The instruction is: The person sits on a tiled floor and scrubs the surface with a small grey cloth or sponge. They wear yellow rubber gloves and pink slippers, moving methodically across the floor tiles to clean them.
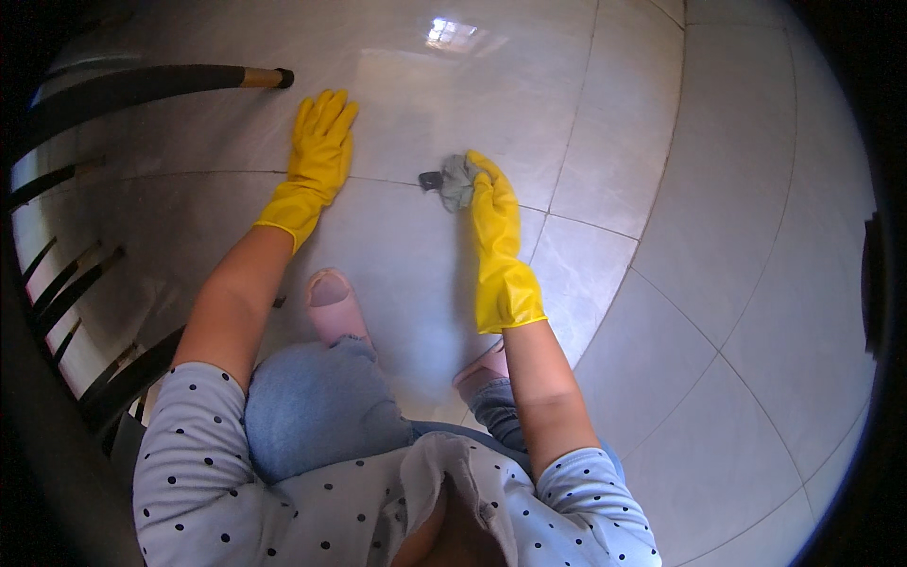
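Both my hands wear long yellow rubber gloves. My left hand (323,137) lies flat on the tiled floor (406,274), fingers stretched out, close to the dark chair leg. A crumpled grey cloth (458,184) is in my right hand (487,184), whose fingers close round its right side, down at the floor. Against the cloth's left edge shows a small black piece (431,180); I cannot tell whether it belongs to the cloth or lies on the tile.
A dark curved chair leg (170,90) with a brown, black-tipped end reaches in from the left. More dark legs (71,283) stand below it. My pink shoes (335,307) rest on the floor near my hands. A dark object (869,283) is at the far right edge.
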Available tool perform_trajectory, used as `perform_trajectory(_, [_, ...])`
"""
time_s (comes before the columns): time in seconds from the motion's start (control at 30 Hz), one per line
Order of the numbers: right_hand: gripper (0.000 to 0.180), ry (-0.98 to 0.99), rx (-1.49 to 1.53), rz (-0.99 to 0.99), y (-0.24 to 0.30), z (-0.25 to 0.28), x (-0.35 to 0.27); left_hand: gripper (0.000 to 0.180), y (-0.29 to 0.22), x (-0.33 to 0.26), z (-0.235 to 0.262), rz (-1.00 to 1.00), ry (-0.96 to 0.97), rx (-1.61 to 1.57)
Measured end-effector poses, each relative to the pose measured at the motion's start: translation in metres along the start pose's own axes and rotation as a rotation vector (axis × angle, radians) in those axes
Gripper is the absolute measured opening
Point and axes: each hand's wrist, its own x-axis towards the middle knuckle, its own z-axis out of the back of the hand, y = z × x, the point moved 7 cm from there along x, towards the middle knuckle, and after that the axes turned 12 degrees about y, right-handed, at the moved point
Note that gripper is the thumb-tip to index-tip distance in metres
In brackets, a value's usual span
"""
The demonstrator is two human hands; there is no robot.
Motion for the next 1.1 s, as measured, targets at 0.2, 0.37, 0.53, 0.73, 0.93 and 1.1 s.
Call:
perform_trajectory(0.2, [0.037, -0.049, -0.368, 0.062, 0.002, 0.003, -0.005, 0.032, -0.054, 0.011, 0.008, -0.053, 0.007, -0.331])
perform_trajectory(0.37, [0.035, -0.025, -0.040, -0.025, 0.008, 0.019, -0.005, 0.036, -0.107, 0.039, 0.005, -0.030, 0.146, -0.635])
perform_trajectory(0.53, [0.035, 0.123, 0.170, -0.016, 0.044, 0.016, -0.012, 0.059, -0.127, 0.050, 0.022, -0.038, 0.381, -0.587])
perform_trajectory(0.73, [0.035, 0.173, 0.175, 0.209, 0.075, 0.017, -0.023, 0.060, -0.136, 0.046, 0.014, 0.044, 0.570, -0.875])
perform_trajectory(0.93, [0.030, 0.130, -0.092, 0.133, 0.115, 0.038, -0.013, 0.043, -0.106, 0.065, 0.019, 0.103, 0.335, -0.850])
perform_trajectory(1.1, [0.029, 0.054, -0.272, 0.130, 0.125, 0.041, -0.013, 0.041, -0.102, 0.058, 0.019, 0.260, 0.391, -1.085])
